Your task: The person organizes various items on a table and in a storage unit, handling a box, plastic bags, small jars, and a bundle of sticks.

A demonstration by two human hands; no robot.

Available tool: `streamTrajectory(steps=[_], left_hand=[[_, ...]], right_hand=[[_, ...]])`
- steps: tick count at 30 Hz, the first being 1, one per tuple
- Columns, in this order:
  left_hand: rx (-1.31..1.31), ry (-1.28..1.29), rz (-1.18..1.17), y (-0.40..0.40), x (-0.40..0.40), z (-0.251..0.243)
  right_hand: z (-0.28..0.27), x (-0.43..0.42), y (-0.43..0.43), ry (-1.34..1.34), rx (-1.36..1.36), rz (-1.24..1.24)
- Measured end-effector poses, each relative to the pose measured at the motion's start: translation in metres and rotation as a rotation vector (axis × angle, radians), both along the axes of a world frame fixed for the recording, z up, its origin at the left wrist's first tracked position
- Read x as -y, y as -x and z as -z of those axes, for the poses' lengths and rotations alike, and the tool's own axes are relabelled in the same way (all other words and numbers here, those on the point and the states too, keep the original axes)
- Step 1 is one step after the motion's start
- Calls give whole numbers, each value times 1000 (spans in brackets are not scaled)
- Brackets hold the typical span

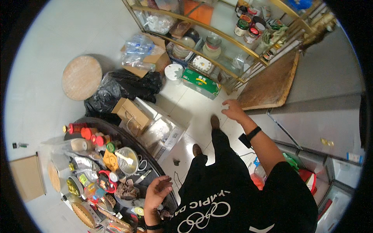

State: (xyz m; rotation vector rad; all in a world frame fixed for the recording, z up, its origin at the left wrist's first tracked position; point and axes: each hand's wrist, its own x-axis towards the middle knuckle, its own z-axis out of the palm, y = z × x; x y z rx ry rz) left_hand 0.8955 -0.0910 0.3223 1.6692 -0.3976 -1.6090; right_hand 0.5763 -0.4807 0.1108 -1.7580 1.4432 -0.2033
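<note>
My left hand (158,191) holds nothing. Its fingers are slightly curled and apart, over the edge of a dark round table (116,124) crowded with kitchen goods. Near it on the table are a brown cloth (127,190), a knife (143,175), scissors (142,163) and a clear bowl (127,160) with a light-coloured utensil inside. Stretched out ahead, my right hand (234,110) is empty too, its thumb and fingers apart. Close to it is the lower corner of a large brown wooden board (269,84) that leans against a grey cabinet (326,70); contact cannot be told.
A green carton (201,83) and a white tub (173,72) stand before a gold-framed shelf (204,26) of jars and dishes. Opened boxes (134,115), a black plastic bag (116,88) and a box of plastic bottles (158,55) sit on the left. A round stool (82,77) is beyond.
</note>
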Motion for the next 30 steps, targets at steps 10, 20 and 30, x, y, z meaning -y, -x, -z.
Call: streamTrajectory(steps=[10, 20, 30], left_hand=[[-111, -330, -322, 29, 166, 53], [-161, -403, -160, -4, 272, 172], [-70, -284, -110, -30, 316, 218]], right_hand=[[141, 271, -30, -138, -802, -366], [185, 363, -10, -87, -954, -220], [192, 359, 4, 285, -649, 78]])
